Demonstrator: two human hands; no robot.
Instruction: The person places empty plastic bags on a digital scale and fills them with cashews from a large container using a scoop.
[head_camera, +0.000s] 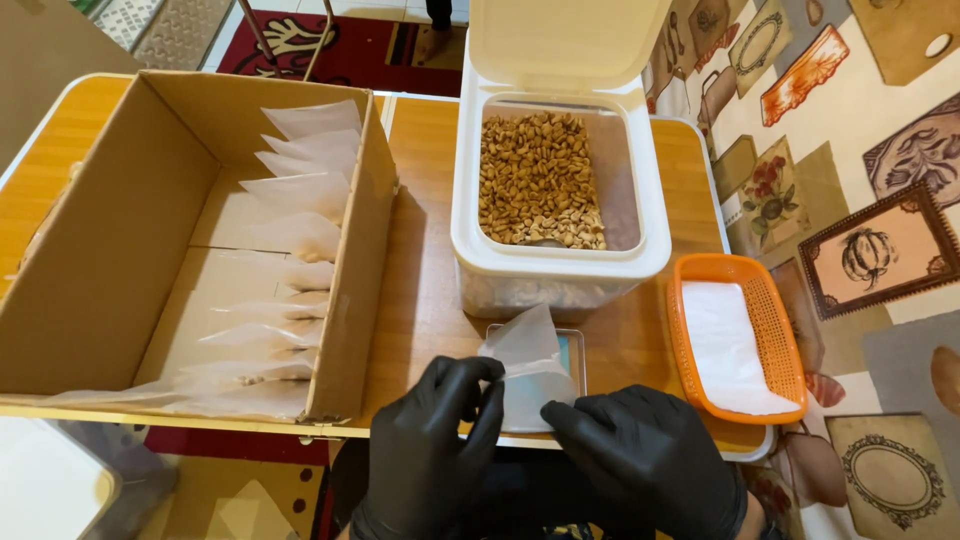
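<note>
Wooden table (430, 300) stands on a floor with a patterned mat (860, 120) at the right. On it are one cardboard box (110, 250) at the left with about nine filled small bags (300, 190) in a row, one white tub (560, 160) of nuts (540, 180) with its lid up, and one orange basket (770, 330) of empty bags. Near the edge, two black-gloved hands hold one small clear bag (528, 365) over a small scale (572, 350): the left hand (435, 440) pinches its left edge, the right hand (640, 450) touches its lower corner.
</note>
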